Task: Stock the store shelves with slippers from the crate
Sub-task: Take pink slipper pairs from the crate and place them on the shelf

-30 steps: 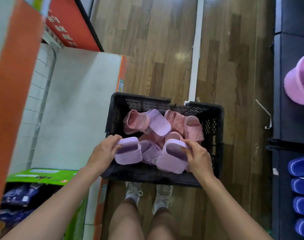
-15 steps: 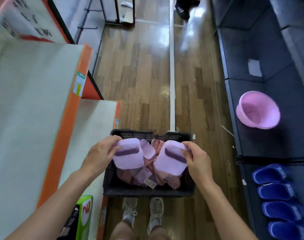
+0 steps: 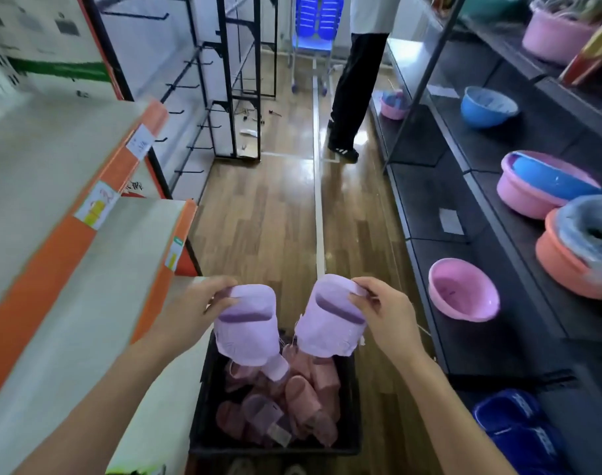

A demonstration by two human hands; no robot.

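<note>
Both hands, left hand [image 3: 190, 311] and right hand [image 3: 387, 315], each pinch one lilac slipper [image 3: 246, 325] above the crate [image 3: 203, 423].

Near edge slices off the black crate [image 3: 203, 423] at its front rim, and the two lilac slippers cover its far wall. The pink slippers [image 3: 303, 399] inside blur into one heap, so no count. Far down the aisle, a standing person [image 3: 352, 80] is cut at the top edge. Shelf labels [image 3: 95, 207] on the left are too smeared to read.
</note>
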